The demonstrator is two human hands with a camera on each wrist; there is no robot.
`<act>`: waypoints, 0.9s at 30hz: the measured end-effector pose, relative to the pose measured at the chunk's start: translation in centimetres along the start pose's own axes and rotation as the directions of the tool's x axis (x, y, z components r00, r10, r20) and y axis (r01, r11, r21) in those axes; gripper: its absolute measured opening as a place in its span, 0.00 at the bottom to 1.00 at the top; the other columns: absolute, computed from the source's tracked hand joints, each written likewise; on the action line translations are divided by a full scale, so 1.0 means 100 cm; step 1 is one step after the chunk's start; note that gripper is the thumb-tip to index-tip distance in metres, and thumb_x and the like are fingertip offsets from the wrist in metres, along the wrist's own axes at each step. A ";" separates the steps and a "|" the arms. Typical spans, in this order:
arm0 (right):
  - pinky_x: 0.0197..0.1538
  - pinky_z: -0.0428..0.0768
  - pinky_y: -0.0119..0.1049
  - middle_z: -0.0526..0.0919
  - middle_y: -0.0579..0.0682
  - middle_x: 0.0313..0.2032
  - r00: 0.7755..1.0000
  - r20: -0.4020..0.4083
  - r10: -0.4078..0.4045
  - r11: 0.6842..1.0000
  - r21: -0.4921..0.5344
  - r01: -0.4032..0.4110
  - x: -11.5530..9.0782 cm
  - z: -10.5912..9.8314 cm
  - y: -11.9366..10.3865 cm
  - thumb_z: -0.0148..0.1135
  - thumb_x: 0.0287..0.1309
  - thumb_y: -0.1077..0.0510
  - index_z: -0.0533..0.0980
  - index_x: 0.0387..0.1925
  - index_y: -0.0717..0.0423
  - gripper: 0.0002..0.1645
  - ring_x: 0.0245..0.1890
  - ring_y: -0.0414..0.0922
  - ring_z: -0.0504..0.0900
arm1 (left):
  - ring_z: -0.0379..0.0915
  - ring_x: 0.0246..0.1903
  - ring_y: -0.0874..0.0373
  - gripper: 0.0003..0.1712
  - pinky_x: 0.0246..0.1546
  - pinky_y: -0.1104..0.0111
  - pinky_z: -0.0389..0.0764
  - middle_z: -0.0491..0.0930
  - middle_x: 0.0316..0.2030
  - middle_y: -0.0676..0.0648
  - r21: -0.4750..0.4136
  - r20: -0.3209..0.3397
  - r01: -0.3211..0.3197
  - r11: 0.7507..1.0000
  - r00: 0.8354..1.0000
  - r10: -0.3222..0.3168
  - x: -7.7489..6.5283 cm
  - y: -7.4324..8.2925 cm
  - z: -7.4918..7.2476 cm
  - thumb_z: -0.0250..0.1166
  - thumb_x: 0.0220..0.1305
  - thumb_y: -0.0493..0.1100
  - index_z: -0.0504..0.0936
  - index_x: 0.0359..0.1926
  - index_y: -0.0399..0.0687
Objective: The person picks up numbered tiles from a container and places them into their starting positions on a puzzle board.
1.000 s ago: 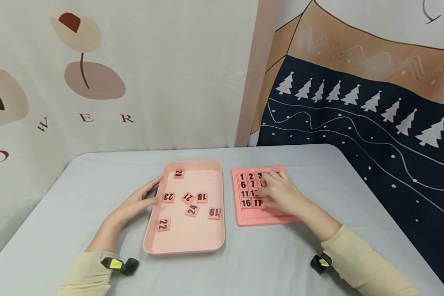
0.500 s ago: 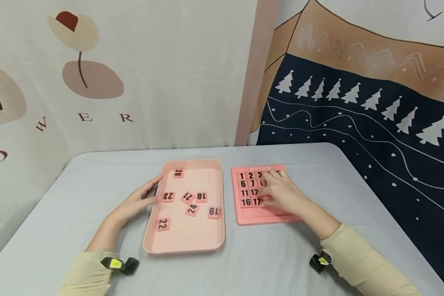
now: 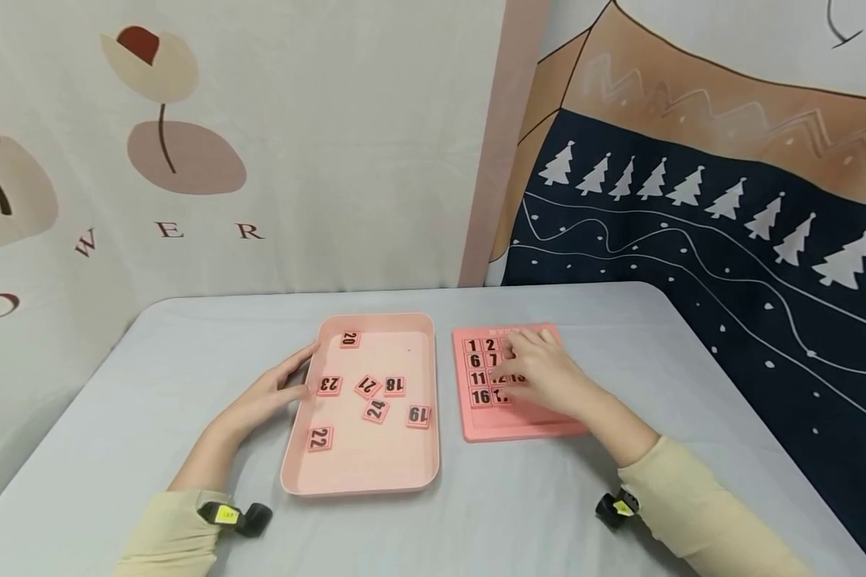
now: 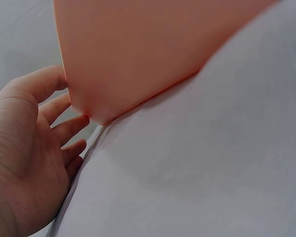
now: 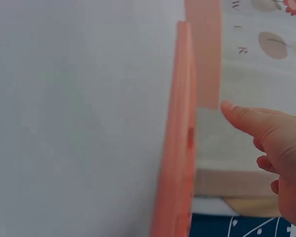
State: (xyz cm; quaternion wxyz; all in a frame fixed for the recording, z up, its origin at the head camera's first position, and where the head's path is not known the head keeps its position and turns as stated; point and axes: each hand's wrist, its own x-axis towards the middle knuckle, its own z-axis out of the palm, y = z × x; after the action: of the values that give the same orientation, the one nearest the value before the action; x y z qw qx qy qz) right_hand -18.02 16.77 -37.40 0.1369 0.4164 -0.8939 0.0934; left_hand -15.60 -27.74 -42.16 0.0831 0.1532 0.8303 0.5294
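My left hand (image 3: pixel 261 398) rests against the left edge of a pale pink tray (image 3: pixel 364 473), its fingers loosely extended along the side. In the left wrist view, fingertips (image 4: pixel 79 121) of that hand touch the tray's wall (image 4: pixel 138 59). Loose number tiles lie in the tray, among them a 24 tile (image 3: pixel 376 410) and a 20 tile (image 3: pixel 350 339). My right hand (image 3: pixel 548 370) hovers over a pink number board (image 3: pixel 494 423), fingers spread and holding nothing visible. Rows of numbered tiles fill the board's left part, such as the 16 tile (image 3: pixel 479 397); the hand hides the right columns.
Tray and board stand side by side on a table with a light grey cloth (image 3: pixel 520 505), a narrow gap between them. Behind the table hangs a pale curtain (image 3: pixel 361 160), and a dark tree-printed cloth (image 3: pixel 693 240) hangs at the right.
My right hand has shifted slightly left over the board, covering the 3 tile and part of 12 and 17, while 13 now shows. The left hand and tray stay put.
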 end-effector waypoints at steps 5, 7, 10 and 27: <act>0.45 0.63 0.41 0.73 0.47 0.41 0.998 -0.057 -0.022 0.994 0.103 0.028 0.026 -0.005 -0.017 0.76 0.44 0.51 0.86 0.40 0.42 0.17 0.42 0.44 0.67 | 0.37 0.71 0.39 0.43 0.67 0.43 0.42 0.44 0.74 0.39 -0.001 -0.001 0.005 1.000 1.000 -0.005 0.000 0.000 0.000 0.62 0.64 0.41 0.51 0.75 0.48; 0.44 0.62 0.40 0.71 0.45 0.40 0.997 -0.067 -0.040 0.989 0.136 0.049 0.038 -0.003 -0.023 0.76 0.44 0.52 0.86 0.41 0.42 0.17 0.41 0.43 0.66 | 0.37 0.71 0.39 0.43 0.67 0.43 0.42 0.45 0.74 0.39 0.002 -0.001 0.007 1.000 1.000 -0.007 0.001 -0.001 0.000 0.62 0.64 0.41 0.51 0.75 0.48; 0.44 0.61 0.40 0.70 0.43 0.40 0.997 -0.050 -0.064 0.984 0.165 0.072 0.057 0.005 -0.031 0.76 0.45 0.50 0.85 0.41 0.40 0.17 0.41 0.42 0.65 | 0.37 0.71 0.40 0.43 0.67 0.44 0.42 0.45 0.73 0.39 0.001 0.000 0.003 1.000 1.000 -0.003 0.000 -0.001 0.000 0.62 0.64 0.41 0.51 0.75 0.46; 0.56 0.60 0.39 0.69 0.39 0.42 0.940 0.329 -0.085 0.972 0.236 0.005 0.132 0.049 -0.044 0.75 0.44 0.45 0.83 0.48 0.32 0.24 0.48 0.39 0.62 | 0.36 0.71 0.39 0.44 0.67 0.43 0.40 0.45 0.73 0.38 -0.004 -0.010 -0.005 1.000 1.000 0.005 0.000 -0.003 0.000 0.62 0.62 0.41 0.52 0.75 0.47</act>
State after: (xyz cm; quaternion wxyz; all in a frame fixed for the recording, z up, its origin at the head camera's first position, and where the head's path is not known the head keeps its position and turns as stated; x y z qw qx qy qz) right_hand -23.60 3.12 -37.55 -0.0655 0.4597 -0.8773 0.1213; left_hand -15.64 -27.88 -42.43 0.0778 0.1523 0.8293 0.5320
